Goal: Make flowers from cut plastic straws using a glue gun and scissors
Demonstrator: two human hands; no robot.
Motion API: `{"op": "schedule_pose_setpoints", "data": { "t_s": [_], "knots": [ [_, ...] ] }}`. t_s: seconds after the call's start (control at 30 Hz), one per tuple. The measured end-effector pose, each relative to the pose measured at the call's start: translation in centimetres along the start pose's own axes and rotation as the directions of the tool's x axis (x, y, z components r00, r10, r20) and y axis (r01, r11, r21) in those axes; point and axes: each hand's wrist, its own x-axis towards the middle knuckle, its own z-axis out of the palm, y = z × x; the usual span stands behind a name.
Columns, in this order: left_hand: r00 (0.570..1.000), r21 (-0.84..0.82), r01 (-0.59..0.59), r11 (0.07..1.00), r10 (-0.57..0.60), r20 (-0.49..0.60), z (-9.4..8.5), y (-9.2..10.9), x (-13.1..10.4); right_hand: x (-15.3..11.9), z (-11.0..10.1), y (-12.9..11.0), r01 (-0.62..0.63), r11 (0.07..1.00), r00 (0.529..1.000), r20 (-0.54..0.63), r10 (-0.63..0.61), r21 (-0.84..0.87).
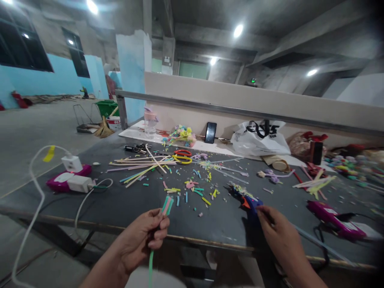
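Observation:
My left hand (151, 230) is closed around a green pipe cleaner (151, 264), which hangs below the fist. Above the thumb stand short green and pink pieces (167, 205), side by side; how they join the stem is hidden. At the right, my right hand (280, 234) has its fingers closed on the back of a blue glue gun (255, 203) with an orange trigger. Colourful scraps cluster around its nozzle, and a clear glue stick (322, 242) extends behind the hand. Between the hands lie many short cut pipe-cleaner pieces (198, 192) in several colours.
Long pipe cleaners (141, 164) and scissors (183, 160) lie at mid-table. Purple power strips (69, 178) sit at both sides, with a white cable looping left. Behind are a bottle (150, 124), a phone (210, 133) and a white bag (261, 138).

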Motion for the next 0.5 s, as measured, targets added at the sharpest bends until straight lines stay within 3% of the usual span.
{"op": "schedule_pose_setpoints", "data": {
  "t_s": [0.1,0.2,0.3,0.47,0.5],
  "knots": [
    [1.000,-0.072,-0.023,0.997,0.024,0.017,-0.3,0.1,0.2,0.5,0.5,1.6,-0.097,0.991,0.994,0.046,0.102,-0.095],
    [0.998,-0.093,-0.054,0.994,0.057,0.023,-0.4,0.3,0.1,1.4,0.7,1.3,-0.178,0.975,0.971,0.139,0.196,-0.132],
    [0.998,-0.042,-0.057,0.998,0.057,0.010,-0.3,0.4,-0.3,2.6,0.4,0.9,-0.183,0.967,0.949,0.226,0.220,-0.177],
    [0.997,0.040,-0.066,0.997,0.067,-0.027,0.1,0.5,-1.3,3.9,-0.4,1.5,-0.189,0.982,0.945,0.271,0.182,0.000],
    [0.997,0.054,-0.064,0.996,0.066,-0.029,0.2,0.5,-1.5,3.8,-0.7,1.7,-0.183,0.982,0.958,0.232,0.168,0.047]
  ]
}}
